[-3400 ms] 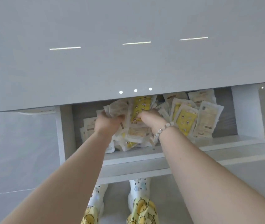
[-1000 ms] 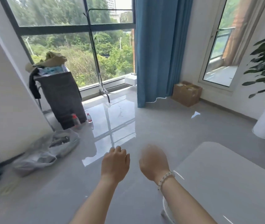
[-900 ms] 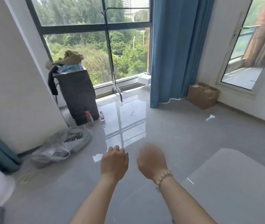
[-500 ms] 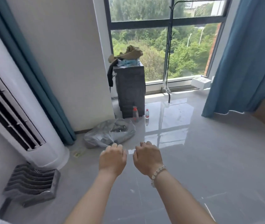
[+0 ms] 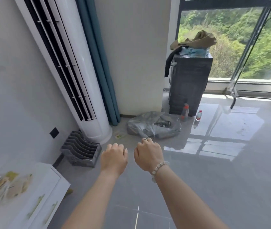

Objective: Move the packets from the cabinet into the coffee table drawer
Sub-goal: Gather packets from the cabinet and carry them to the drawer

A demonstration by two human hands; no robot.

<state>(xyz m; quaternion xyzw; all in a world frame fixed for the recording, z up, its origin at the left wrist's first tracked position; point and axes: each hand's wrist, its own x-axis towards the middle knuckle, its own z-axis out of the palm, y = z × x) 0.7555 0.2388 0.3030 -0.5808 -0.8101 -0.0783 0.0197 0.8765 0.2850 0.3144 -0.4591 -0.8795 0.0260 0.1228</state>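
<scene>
My left hand and my right hand are held out side by side over the grey floor, backs up and fingers curled into loose fists. No packet shows in either. The right wrist wears a bead bracelet. At the bottom left, blurred yellow and beige packets lie on a white cabinet, well left of and below my left hand. The coffee table drawer is out of view.
A tall white air conditioner stands against the left wall, with a grey slotted rack at its foot. Further on are a blue curtain, a grey plastic bag, a dark box stack and two bottles.
The view has swung left, from the window and coffee table to the air conditioner and the white cabinet. Both hands stay curled in front of me, in the same pose.
</scene>
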